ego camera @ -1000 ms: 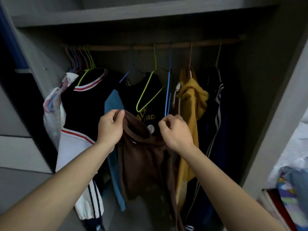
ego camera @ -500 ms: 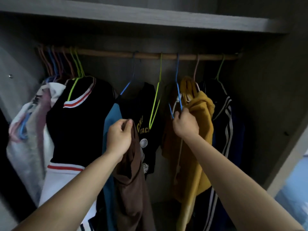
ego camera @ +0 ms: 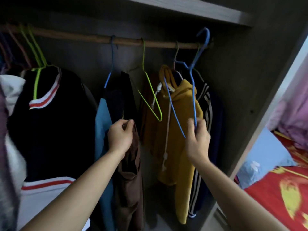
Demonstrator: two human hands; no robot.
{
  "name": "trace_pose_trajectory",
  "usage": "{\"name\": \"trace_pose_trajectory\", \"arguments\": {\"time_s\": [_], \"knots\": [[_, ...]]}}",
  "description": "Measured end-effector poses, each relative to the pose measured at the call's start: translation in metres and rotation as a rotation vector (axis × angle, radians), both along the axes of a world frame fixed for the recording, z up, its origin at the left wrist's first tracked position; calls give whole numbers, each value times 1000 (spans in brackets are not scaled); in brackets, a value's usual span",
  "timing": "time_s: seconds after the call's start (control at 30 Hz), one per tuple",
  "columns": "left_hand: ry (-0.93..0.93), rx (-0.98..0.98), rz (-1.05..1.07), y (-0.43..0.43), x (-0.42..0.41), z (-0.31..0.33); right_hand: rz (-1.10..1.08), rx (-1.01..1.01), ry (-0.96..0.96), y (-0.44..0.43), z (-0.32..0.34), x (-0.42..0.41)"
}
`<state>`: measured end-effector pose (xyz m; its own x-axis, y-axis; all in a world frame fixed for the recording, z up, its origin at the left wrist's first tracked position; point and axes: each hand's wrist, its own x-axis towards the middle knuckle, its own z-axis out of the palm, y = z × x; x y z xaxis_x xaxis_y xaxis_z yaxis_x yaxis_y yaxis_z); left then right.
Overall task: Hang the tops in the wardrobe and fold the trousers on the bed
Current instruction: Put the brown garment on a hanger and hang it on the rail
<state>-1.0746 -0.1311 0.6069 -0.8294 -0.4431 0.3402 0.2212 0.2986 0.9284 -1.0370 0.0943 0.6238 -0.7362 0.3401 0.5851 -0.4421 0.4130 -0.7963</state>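
Hands work inside a wardrobe [ego camera: 250,84]: the left hand [ego camera: 120,136] pinches the collar of one brown top [ego camera: 131,180] hanging limp at centre, while the right hand [ego camera: 197,140] closes its grip on one blue wire hanger [ego camera: 193,90], its hook lifted above the rail [ego camera: 126,41]. One empty green hanger [ego camera: 150,92] hangs between them, one mustard hoodie [ego camera: 181,130] behind. Bed [ego camera: 283,189] at right.

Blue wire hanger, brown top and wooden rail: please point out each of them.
Blue wire hanger [ego camera: 193,90]: head view, right side wire.
Brown top [ego camera: 131,185]: head view, hanging fabric below left hand.
Wooden rail [ego camera: 126,41]: head view, bare middle stretch.
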Motion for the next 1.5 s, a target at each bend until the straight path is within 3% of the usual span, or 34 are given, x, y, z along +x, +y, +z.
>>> {"name": "trace_pose_trajectory", "arguments": {"time_s": [0.13,0.27,0.47,0.7,1.0,1.33,1.5], "knots": [[-64,-8,-65,13,-2,-13,59,7,-235,19,-50,28],[-122,-13,-114,22,2,-21,65,32,-208,29,-47,39],[-286,4,-164,37,10,-28,148,159,-386,55,-36,60],[-226,-411,-19,56,25,-36,309,295,-497,94,-14,82],[-149,-626,0,78,39,-37,409,411,-481,117,8,110],[-36,-676,-121,109,63,-12,397,343,-560,98,7,93],[-79,-421,-274,129,67,10,390,342,-656,82,-13,77]]}}
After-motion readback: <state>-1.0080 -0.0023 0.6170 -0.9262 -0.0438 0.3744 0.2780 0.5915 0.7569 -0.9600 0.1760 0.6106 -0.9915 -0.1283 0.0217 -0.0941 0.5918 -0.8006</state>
